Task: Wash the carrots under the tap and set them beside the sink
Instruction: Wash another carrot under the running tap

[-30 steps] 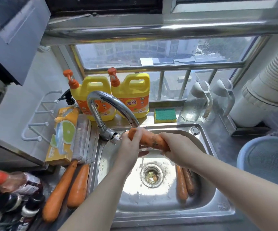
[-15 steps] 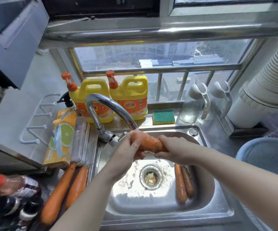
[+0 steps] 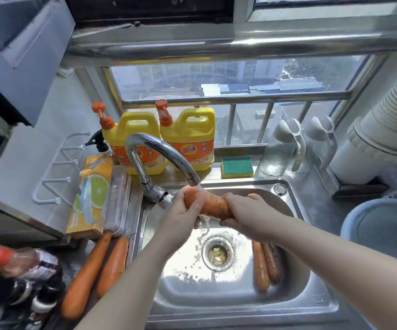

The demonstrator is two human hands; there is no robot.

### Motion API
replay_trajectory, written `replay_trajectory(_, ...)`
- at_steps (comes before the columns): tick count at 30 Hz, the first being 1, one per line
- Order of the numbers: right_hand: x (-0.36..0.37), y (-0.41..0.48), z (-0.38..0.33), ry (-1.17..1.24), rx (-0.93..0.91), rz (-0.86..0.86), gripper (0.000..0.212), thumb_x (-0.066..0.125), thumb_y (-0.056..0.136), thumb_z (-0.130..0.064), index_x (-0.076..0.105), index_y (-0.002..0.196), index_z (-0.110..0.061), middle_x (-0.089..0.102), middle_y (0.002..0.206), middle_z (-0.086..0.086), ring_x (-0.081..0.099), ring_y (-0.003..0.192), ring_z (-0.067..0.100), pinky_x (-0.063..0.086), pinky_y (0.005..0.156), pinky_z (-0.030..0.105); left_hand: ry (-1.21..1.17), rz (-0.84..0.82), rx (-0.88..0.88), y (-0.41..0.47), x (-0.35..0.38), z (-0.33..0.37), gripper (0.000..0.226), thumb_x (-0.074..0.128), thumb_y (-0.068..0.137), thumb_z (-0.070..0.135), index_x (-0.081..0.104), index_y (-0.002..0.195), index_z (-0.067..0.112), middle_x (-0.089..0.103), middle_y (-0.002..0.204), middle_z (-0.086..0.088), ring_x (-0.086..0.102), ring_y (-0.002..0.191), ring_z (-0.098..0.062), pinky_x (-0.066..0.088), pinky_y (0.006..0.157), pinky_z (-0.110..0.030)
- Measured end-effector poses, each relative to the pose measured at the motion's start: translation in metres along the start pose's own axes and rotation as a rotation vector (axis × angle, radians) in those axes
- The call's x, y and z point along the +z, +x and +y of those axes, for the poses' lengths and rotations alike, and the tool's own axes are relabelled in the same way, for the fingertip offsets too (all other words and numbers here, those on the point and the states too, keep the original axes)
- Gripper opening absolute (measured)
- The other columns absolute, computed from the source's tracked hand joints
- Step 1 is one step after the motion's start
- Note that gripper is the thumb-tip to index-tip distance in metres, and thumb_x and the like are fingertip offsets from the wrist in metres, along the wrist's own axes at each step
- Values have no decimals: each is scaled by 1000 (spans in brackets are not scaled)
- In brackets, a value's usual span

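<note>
**Carrot under the running tap**

Head view: both hands hold one carrot [image 3: 208, 204] crosswise over the sink [image 3: 240, 303], right under the spout of the curved tap [image 3: 159, 151]. A thin stream of water [image 3: 198, 186] lands on its thick end and runs off below. The left hand [image 3: 180, 217] has its fingers curled round the thick end. The right hand [image 3: 247, 217] has its fingers clamped on the narrower end, where dark soil marks show on the skin.

Two more carrots [image 3: 260, 265] lie side by side in the basin, right of the drain strainer [image 3: 217, 252] — both look dirty. Two large carrots [image 3: 85, 277] rest on the surface just left of the sink, touching along their length.

Behind the tap stand two yellow detergent jugs [image 3: 190, 139]. A green-and-yellow sponge [image 3: 236, 167] lies beside them on the sill, and a blue basket [image 3: 387, 234] sits at the far right.
</note>
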State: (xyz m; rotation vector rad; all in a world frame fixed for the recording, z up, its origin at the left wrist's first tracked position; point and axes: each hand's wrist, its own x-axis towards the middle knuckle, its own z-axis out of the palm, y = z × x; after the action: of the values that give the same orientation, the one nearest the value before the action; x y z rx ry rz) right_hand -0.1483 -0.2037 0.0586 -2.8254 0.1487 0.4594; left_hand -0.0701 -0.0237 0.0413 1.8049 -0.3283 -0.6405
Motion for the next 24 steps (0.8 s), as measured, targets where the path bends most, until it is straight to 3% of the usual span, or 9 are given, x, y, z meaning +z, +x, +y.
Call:
replay_trajectory(3, 2, -2, -7, -84, -7, 70, 39, 51, 98, -52, 42, 120, -21, 59, 119, -1, 56, 112, 25, 29, 111, 45, -15, 184, -43, 2, 9, 4, 23, 41, 104, 51, 52, 119, 38, 64, 102, 6, 62, 92, -19, 55, 85, -41)
replay_trajectory(7, 0, -2, -5, -94, 22, 39, 40, 50, 99, -53, 41, 120, -21, 59, 120, -1, 56, 112, 26, 30, 110, 45, -459, 65, -209, 5, 9, 9, 31, 35, 110, 34, 59, 122, 20, 54, 96, -7, 47, 61, -10, 42, 52, -17)
replay_trajectory(9, -2, -3, -3, -72, 39, 24, 39, 50, 99, -52, 41, 122, -21, 59, 122, -1, 56, 114, 25, 30, 110, 45, -469, -41, -116, 1, 4, 2, 27, 43, 107, 34, 59, 126, 24, 55, 103, -9, 48, 63, -11, 45, 60, -23)
replay_trajectory(11, -2, -4, -3, -123, 34, 61, 37, 49, 100, -48, 40, 125, -21, 57, 122, -1, 55, 114, 25, 29, 110, 45, -155, -44, -40, 1, 2, -8, 29, 53, 99, 53, 52, 126, 43, 61, 107, 0, 58, 75, -15, 50, 74, -34)
replay_trajectory(13, 0, -6, -8, -175, 33, 121, 33, 48, 102, -40, 41, 128, -22, 56, 122, -1, 54, 115, 25, 25, 114, 46, 46, 41, -42, 2, 6, -11, 39, 55, 83, 74, 47, 118, 58, 65, 104, 6, 65, 88, -23, 55, 85, -46)
replay_trajectory(15, 1, -7, -15, -220, 43, 191, 28, 45, 103, -30, 44, 130, -21, 57, 121, 0, 55, 114, 26, 20, 118, 49, -18, 183, -71, 7, 11, -6, 38, 54, 77, 75, 52, 110, 56, 68, 102, 4, 66, 94, -30, 54, 88, -53)
replay_trajectory(18, 1, -9, -25, -240, 59, 231, 26, 44, 104, -28, 44, 129, -21, 56, 119, 1, 56, 114, 27, 15, 120, 52, -142, 286, -49, 11, 16, 5, 14, 51, 98, 51, 56, 103, 39, 64, 105, -4, 61, 93, -24, 51, 84, -44)
replay_trajectory(20, -2, -10, -25, -206, 66, 174, 31, 46, 103, -36, 43, 130, -22, 55, 124, 0, 54, 119, 26, 14, 121, 52, -222, 305, -40, 10, 17, 9, 20, 40, 107, 41, 57, 102, 35, 61, 109, -6, 59, 95, -23, 49, 81, -40)
replay_trajectory(24, -21, -8, -15, -3, 115, -120, 43, 55, 96, -53, 46, 125, -23, 62, 123, -1, 54, 119, 27, 23, 115, 53, -208, 219, -20, -4, 16, 3, 26, 34, 105, 56, 59, 109, 50, 60, 112, 0, 61, 101, -22, 54, 82, -38)
